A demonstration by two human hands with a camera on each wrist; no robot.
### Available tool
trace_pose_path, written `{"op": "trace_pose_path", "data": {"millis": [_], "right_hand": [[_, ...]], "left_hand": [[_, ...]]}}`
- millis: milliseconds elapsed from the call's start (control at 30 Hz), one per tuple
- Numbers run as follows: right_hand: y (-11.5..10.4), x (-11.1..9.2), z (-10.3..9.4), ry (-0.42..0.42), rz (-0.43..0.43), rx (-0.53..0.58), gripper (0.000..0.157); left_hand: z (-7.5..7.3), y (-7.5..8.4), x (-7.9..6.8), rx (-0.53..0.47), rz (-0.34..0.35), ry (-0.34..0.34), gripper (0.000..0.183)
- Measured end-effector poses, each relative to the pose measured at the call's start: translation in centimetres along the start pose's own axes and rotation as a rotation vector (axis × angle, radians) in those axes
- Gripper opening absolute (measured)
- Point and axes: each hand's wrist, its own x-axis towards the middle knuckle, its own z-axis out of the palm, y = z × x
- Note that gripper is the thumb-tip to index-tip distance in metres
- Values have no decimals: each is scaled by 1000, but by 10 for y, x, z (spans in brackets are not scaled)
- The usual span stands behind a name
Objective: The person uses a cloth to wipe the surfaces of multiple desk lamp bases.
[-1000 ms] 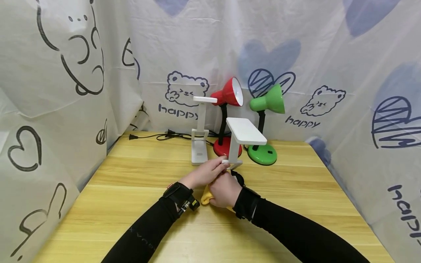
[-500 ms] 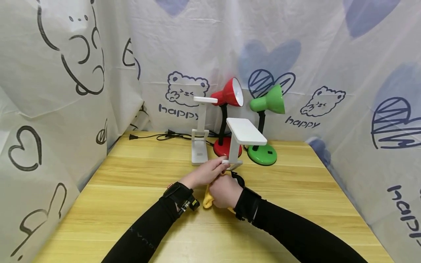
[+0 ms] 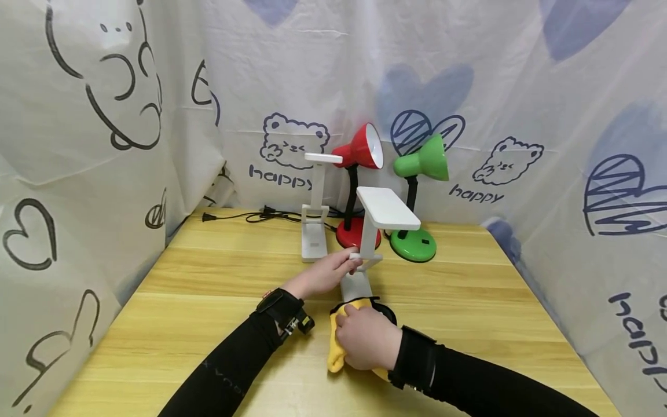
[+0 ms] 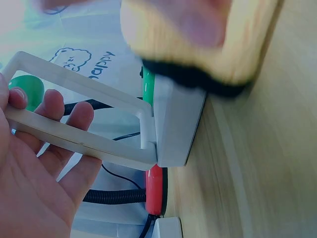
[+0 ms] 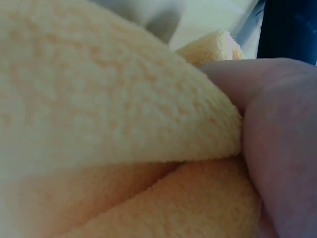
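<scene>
A white desk lamp (image 3: 389, 209) stands upright on the wooden table in front of me. My left hand (image 3: 324, 273) holds it by the open frame-like bracket (image 4: 64, 135) low on its stem, fingers wrapped around one bar in the left wrist view. My right hand (image 3: 369, 337) grips a bunched yellow cloth (image 3: 336, 352) with black edging, over the near end of the lamp's base (image 3: 356, 287). The far part of that base shows between both hands. Soft folds of the cloth (image 5: 109, 99) fill most of the right wrist view, beside the right hand's fingers.
Behind stand a second white lamp (image 3: 314, 246), a red lamp (image 3: 359, 147) and a green lamp (image 3: 424, 159). Black cords with plugs (image 3: 267, 212) lie along the table's back edge. A printed white curtain (image 3: 500, 92) surrounds the table (image 3: 219, 301) at back and sides.
My right hand has slid the cloth toward me along the lamp's base, away from the left hand, uncovering the base's far part. The left hand has kept its hold on the bracket.
</scene>
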Motion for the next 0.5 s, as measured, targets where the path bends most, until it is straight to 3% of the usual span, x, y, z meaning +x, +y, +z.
{"op": "trace_pose_path", "data": {"millis": [167,500], "right_hand": [[-7,-6,-6,-11,-10,22,22],[-1,4,2,81,70,-29,23]], "left_hand": [[-1,-1,0,3,1,4,34],[0,-1,0,13,6,-1,35]]}}
